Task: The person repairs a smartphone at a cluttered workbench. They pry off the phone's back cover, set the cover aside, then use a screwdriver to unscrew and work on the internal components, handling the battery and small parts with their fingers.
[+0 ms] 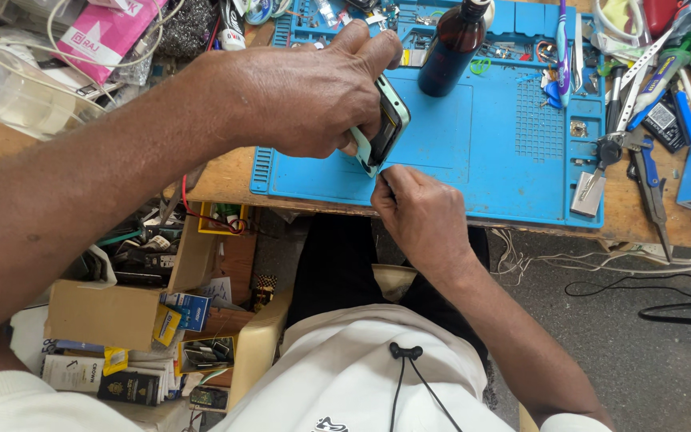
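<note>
Cluttered wooden workbench (225, 180), blue silicone repair mat (441, 152) on top, tools heaped along the far and right edges: pliers (641, 172), a dark brown bottle (453, 48) standing at the mat's far side, a small metal block (588, 194) near the mat's right corner. Cardboard box of parts (121, 308) on the floor, left and near.

Left hand (305, 96) grips a phone (385, 128) with a pale green frame, held on edge and tilted over the mat's near-left area, fingers wrapped around it, index along the far side. Right hand (421, 212) sits just below the phone's near corner, thumb and forefinger pinched shut at the frame edge; whatever they pinch is too small to tell, maybe a thin pick.

My read: edge work at the seam. Doing it well means a steady left-hand clamp without flexing the body, shallow entry at the corner, slow travel along the seam, and keeping the phone low over the mat in case it slips.
</note>
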